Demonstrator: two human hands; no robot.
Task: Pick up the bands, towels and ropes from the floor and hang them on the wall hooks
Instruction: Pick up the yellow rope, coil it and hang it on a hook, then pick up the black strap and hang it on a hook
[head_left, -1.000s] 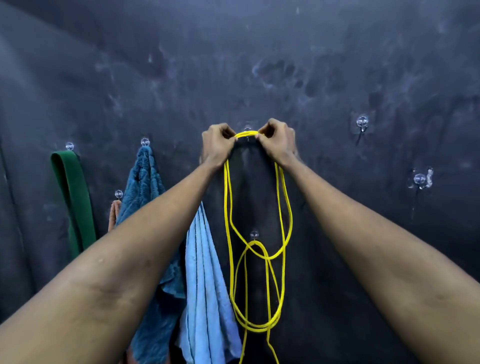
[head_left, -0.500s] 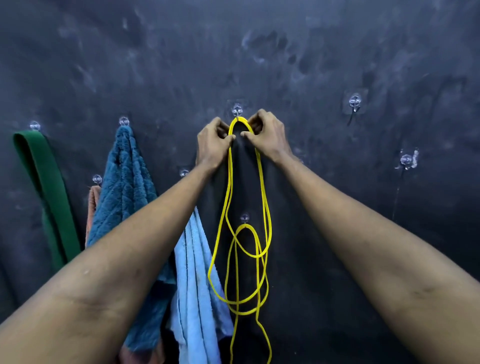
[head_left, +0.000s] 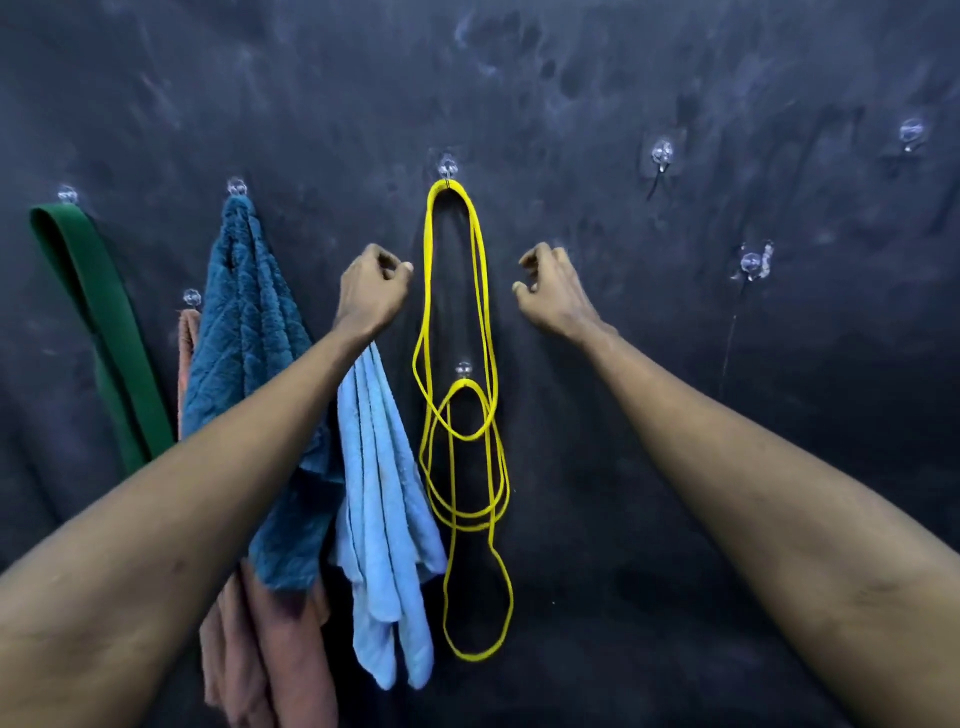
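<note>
Dark wall (head_left: 571, 78), pale smudges (head_left: 483, 36), perhaps chalk

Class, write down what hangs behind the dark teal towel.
A pinkish-brown towel hangs behind the dark teal towel: a strip shows at its left edge, more below. Its middle is covered, so its full shape cannot be told.
</note>
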